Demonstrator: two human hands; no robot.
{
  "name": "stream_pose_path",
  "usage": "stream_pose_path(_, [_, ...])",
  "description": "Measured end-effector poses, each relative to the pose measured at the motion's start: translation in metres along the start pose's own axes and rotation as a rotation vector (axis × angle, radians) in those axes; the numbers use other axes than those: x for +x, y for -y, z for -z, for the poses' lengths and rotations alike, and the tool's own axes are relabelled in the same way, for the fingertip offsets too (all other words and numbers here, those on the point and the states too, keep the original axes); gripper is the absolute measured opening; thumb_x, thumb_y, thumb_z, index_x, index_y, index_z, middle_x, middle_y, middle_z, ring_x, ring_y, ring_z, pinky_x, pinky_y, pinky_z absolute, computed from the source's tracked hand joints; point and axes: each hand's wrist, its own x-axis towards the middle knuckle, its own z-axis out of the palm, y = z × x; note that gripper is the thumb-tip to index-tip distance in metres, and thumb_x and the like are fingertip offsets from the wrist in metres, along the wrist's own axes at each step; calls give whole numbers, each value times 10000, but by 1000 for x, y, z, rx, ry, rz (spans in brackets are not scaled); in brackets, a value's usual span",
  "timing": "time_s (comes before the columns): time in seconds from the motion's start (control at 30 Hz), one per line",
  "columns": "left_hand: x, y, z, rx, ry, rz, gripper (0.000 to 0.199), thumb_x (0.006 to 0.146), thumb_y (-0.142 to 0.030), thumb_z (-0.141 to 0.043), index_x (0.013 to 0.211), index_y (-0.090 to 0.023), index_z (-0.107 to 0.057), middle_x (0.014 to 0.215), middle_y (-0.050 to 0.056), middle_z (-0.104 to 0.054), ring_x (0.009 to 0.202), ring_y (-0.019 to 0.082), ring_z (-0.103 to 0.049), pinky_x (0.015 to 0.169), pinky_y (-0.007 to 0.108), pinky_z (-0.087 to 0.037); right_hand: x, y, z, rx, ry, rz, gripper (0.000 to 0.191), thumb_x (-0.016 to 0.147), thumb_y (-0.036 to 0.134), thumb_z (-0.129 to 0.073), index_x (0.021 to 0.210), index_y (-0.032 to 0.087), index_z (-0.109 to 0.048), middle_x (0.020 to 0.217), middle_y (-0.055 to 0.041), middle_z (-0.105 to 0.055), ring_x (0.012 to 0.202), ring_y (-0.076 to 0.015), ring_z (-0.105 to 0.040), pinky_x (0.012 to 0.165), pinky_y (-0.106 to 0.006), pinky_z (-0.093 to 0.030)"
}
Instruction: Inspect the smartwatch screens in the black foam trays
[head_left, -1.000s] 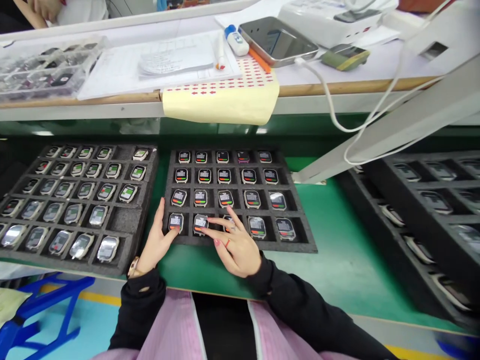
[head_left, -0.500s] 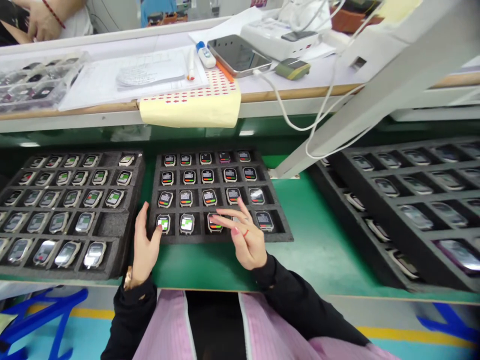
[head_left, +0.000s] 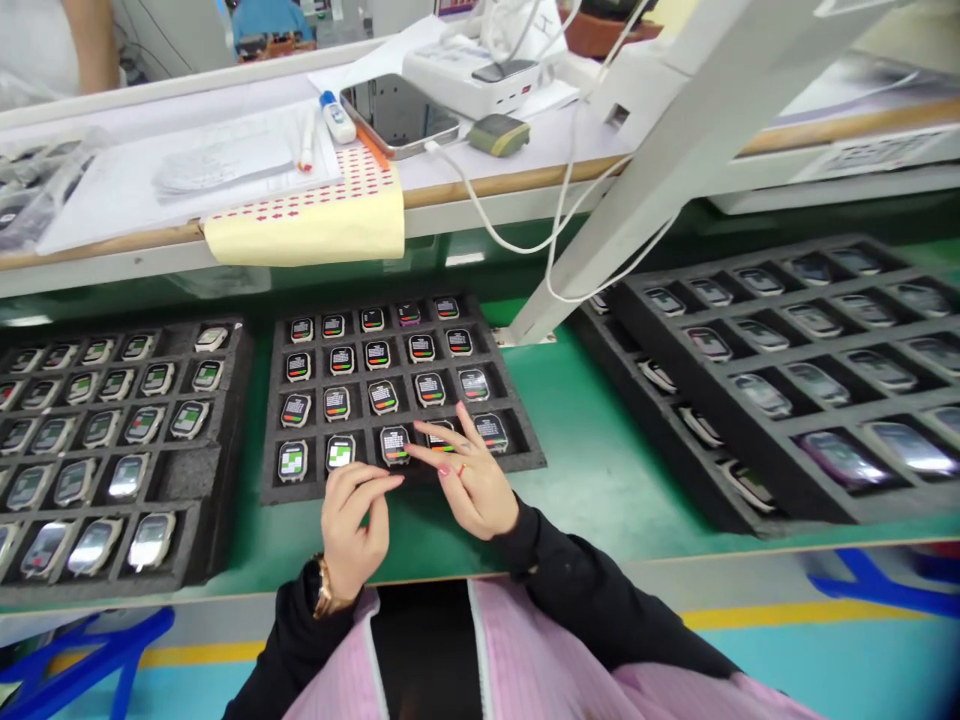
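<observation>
A dark foam tray (head_left: 405, 412) holds rows of square smartwatches with lit screens. My right hand (head_left: 480, 485) is over its front row, fingers spread and holding nothing. The index fingertip is at the edge of a front-row smartwatch (head_left: 394, 444); whether it presses the screen I cannot tell. Beneath the other fingers lies a partly covered smartwatch (head_left: 441, 436). My left hand (head_left: 354, 525) hovers at the tray's front edge, fingers bent to the right and thumb apart, with nothing visible in it. Just above it, a smartwatch (head_left: 340, 452) shows a green and white screen.
Another foam tray of watches (head_left: 225, 430) stands at the left, with one vacant slot. Stacked foam trays (head_left: 637, 400) fill the right side. A slanted metal post (head_left: 585, 250) with a white cable rises behind. The shelf (head_left: 300, 215) holds papers, a phone (head_left: 397, 115) and a glue bottle (head_left: 337, 117).
My left hand has left the tray's left side and moved right to its front edge, fingers now bent. My right index finger stays at the same front-row smartwatch. The whole view has shifted.
</observation>
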Motion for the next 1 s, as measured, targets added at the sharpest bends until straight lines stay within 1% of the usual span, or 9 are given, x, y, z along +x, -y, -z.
stream_pose_path(0.13, [1,4,-8,58,82,-1,324,910,9,-518,1056,-219,-698,959,25,-700,895,168,-640,837,328,-492,-11,-5,20,2,-144,-54,435,1034,129,-331,1324,204,-646,1139,-57,-739,1246,-269,-610,1247,-644,-129])
stream_pose_path(0.23, [1,6,-11,108,111,-23,317,909,7,-519,1064,-210,-688,959,23,-711,885,172,-639,836,334,-470,-19,-7,34,-9,-175,-85,438,1043,140,-320,1321,213,-650,1134,-47,-741,1253,-268,-605,1253,-632,-103])
stream_pose_path(0.33, [2,5,-14,149,128,-33,323,906,8,-512,1061,-214,-689,961,22,-714,884,181,-635,838,340,-456,-24,-8,38,-16,-146,-92,438,1041,140,-318,1327,189,-647,1154,-54,-735,1290,-268,-576,1261,-618,-80])
stream_pose_path(0.47, [2,3,-15,268,121,-42,299,916,-40,-528,1117,-179,-699,970,66,-673,897,205,-595,848,352,-439,-26,-10,36,-70,-24,-75,425,1027,106,-336,1295,142,-665,1151,-67,-737,1378,-277,-484,1263,-617,-91])
stream_pose_path(0.53, [1,2,-16,354,125,-51,295,919,-86,-549,1162,-156,-701,963,85,-637,889,218,-567,844,361,-427,-26,-10,37,-73,-25,-82,430,1021,97,-336,1309,132,-654,1158,-79,-733,1383,-285,-476,1253,-637,-108])
stream_pose_path(0.63, [0,0,-17,442,145,-57,313,918,-130,-563,1196,-156,-706,927,83,-597,864,224,-535,825,366,-404,-28,-11,43,-55,-105,-92,443,1019,99,-334,1345,153,-630,1171,-74,-728,1364,-290,-500,1245,-657,-96])
stream_pose_path(0.77, [0,0,-18,473,147,-63,296,923,-153,-562,1173,-160,-719,914,81,-579,867,229,-520,822,369,-388,-35,-14,54,-62,-202,-102,441,1024,94,-336,1340,179,-632,1179,-68,-727,1342,-290,-525,1241,-658,-89])
stream_pose_path(0.9, [2,1,-18,458,154,-54,333,933,-156,-553,1246,-131,-664,956,91,-608,892,234,-528,839,372,-390,-43,-19,65,-111,-286,-133,420,1028,87,-339,1251,196,-678,1146,-56,-739,1317,-287,-551,1237,-662,-81])
stream_pose_path(1.0, [3,3,-18,451,143,-62,334,934,-162,-558,1255,-124,-639,923,82,-617,868,235,-533,825,372,-388,-46,-20,73,-148,-324,-147,416,1033,91,-332,1198,199,-699,1125,-48,-747,1307,-284,-560,1238,-657,-92])
